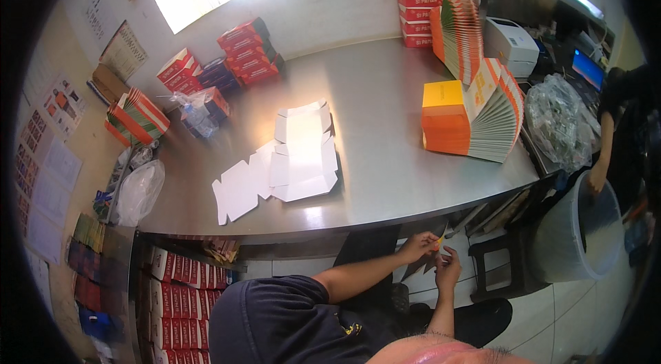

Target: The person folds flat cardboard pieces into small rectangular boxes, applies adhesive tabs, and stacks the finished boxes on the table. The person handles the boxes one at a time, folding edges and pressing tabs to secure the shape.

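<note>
My left hand (417, 247) is closed, its fingertips pinching a small yellow-and-orange piece (439, 243) below the table's front edge. Close beside it, my right hand (448, 267) is also closed, fingers at the lower end of the same piece. A thin dark pointed shape shows just above the fingers; its kind is too small to make out. Both hands are over my lap, away from the tabletop. On the metal table (372, 123) an unfolded white carton (299, 164) lies flat, its flaps spread.
Fanned orange-and-green flat cartons (492, 119) stand at the table's right, near a white printer (511, 46). Red boxes (248, 50) are stacked at the back. A dark stool (506, 271) and translucent bin (575, 233) stand right; another person's arm (603, 150) reaches to the bin.
</note>
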Motion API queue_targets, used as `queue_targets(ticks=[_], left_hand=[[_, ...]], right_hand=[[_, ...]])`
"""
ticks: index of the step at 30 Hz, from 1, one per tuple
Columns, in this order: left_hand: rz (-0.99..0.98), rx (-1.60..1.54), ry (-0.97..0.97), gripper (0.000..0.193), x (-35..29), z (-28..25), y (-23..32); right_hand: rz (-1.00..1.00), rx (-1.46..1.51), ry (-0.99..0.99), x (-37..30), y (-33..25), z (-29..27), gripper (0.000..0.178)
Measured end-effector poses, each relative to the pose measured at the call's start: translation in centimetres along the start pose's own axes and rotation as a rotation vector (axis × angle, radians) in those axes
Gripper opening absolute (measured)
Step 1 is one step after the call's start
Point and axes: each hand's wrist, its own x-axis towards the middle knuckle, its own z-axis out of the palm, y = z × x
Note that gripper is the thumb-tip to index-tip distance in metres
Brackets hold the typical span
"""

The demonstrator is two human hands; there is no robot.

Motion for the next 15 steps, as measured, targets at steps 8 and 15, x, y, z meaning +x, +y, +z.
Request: queue_targets(ticks=[8,15], left_hand=[[0.088,-0.195,0.079,0.029,0.4,0.2,-0.3],[-0.004,-0.117,-0.004,0.026,-0.7,0.2,0.9]], right_hand=[[-0.125,0.141,0.116,1.4,2.6,0.5,0.02],[0.062,0.312,0.07,1.3,2.1,0.1,0.027]])
